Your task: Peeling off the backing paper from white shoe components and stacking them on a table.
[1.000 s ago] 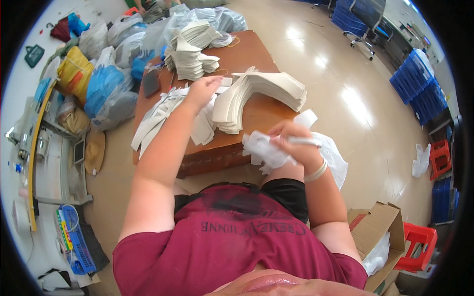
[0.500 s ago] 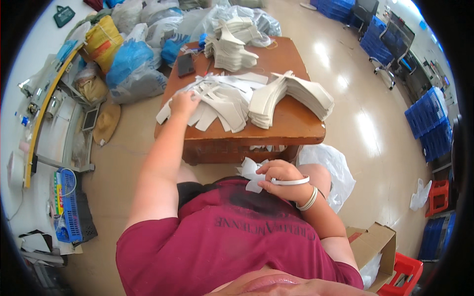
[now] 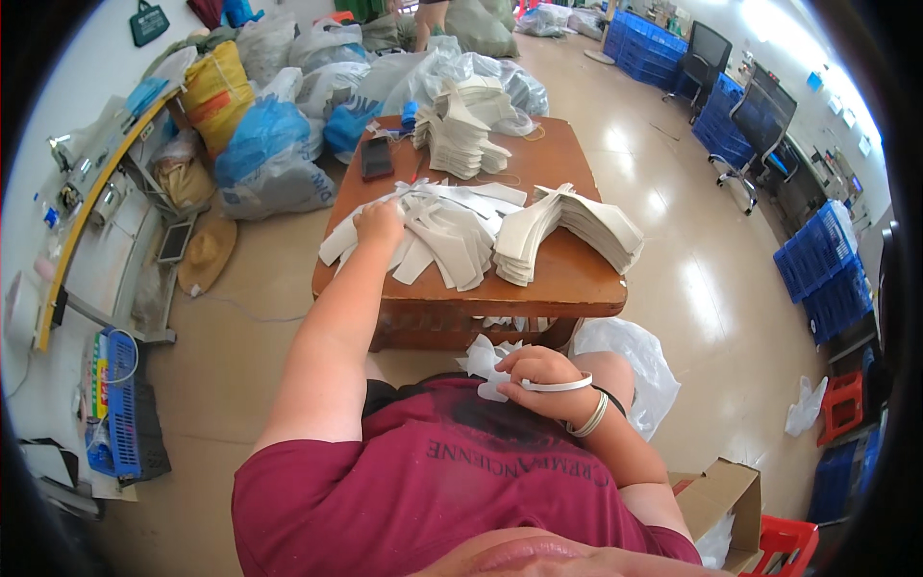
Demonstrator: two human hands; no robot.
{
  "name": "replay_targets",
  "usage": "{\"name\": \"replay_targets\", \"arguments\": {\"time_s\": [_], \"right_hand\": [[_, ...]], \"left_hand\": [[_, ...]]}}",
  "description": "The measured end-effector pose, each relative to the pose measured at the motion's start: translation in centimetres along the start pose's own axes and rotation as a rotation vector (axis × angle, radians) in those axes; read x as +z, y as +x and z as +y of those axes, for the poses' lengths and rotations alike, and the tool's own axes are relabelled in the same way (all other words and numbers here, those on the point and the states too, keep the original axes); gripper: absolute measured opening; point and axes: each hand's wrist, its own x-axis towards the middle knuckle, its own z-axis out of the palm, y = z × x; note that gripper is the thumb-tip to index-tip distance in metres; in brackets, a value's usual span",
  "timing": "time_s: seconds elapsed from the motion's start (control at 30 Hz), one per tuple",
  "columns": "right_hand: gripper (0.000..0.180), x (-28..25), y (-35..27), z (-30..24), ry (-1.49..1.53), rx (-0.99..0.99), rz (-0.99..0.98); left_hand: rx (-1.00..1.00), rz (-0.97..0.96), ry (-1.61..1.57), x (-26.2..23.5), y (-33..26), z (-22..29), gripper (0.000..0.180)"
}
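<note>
My left hand (image 3: 380, 222) reaches onto a fanned pile of off-white curved pieces (image 3: 452, 240), at its left side. Its fingers are bent and pressed together on one of the pieces, the tips partly hidden. Close to my lap, my right hand (image 3: 543, 378) is closed on thin, translucent white scraps (image 3: 483, 358). A slim white curved strip (image 3: 560, 387) lies along that hand; I cannot tell whether it is held or worn. Right of the pile sits a neat stack of similar pieces (image 3: 567, 231). More stacked pieces (image 3: 461, 139) stand farther back on the brown table (image 3: 577, 284).
A dark phone (image 3: 377, 158) lies at the table's back left. Stuffed plastic bags (image 3: 274, 159) crowd beyond it. A clear plastic bag (image 3: 639, 375) hangs by my right knee, and a cardboard box (image 3: 731, 500) stands lower right. Another person's legs (image 3: 430, 21) show far back.
The view has tilted up, so the table sits lower and the far person's legs appear. My left hand stays on the pile; my right hand keeps its closed pose.
</note>
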Motion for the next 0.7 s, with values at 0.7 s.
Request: {"name": "replay_targets", "arguments": {"time_s": [0.7], "right_hand": [[0.013,-2.2,0.7,-2.2,-0.558,-0.17,0.006]], "left_hand": [[0.278,0.344,-1.042,-13.9,-6.1,2.2,0.02]]}}
